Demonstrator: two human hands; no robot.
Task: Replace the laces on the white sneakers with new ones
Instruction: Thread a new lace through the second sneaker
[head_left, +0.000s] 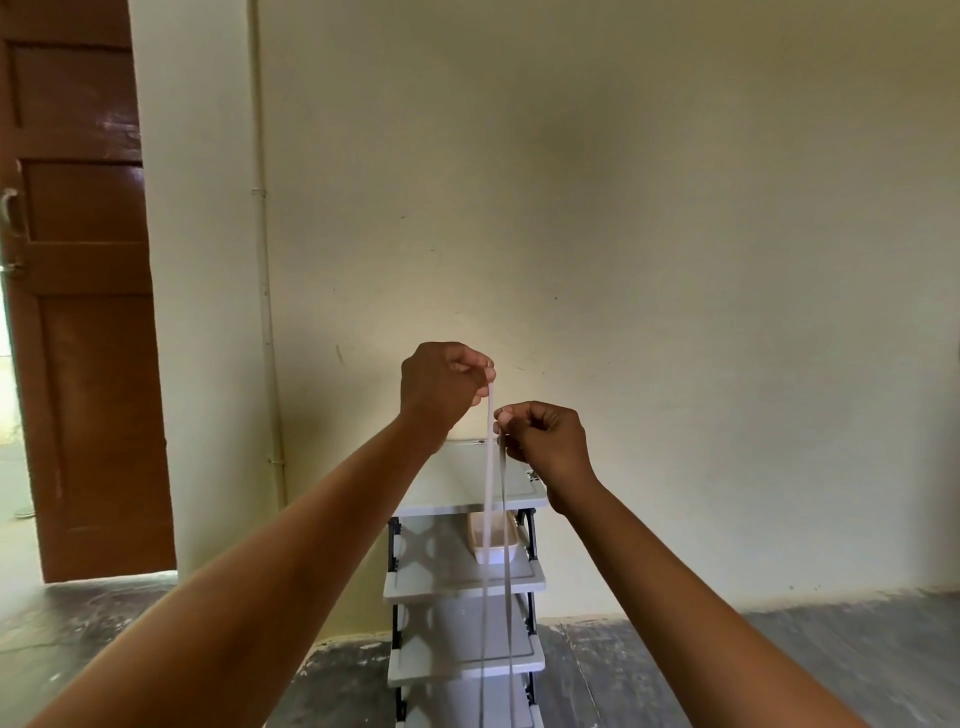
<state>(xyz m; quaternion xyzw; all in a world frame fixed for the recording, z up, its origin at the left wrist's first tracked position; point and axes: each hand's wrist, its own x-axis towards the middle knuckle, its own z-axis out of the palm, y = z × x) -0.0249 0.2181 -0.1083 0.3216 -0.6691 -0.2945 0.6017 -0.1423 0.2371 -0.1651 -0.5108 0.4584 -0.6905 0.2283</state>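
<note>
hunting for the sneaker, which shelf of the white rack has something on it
The second shelf from the top of the white plastic rack: a white, tan-rimmed object, maybe a sneaker, sits at its right end. The others show nothing on them.

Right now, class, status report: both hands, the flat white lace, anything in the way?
Left hand, right hand both pinching flat white lace, two strands hanging. White tiered shelf rack behind; nothing blocking.

both hands (496, 410) pinching white lace (489, 467)

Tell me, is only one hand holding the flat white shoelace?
No, the left hand pinches the flat white shoelace at its top and the right hand pinches it just below.
</note>
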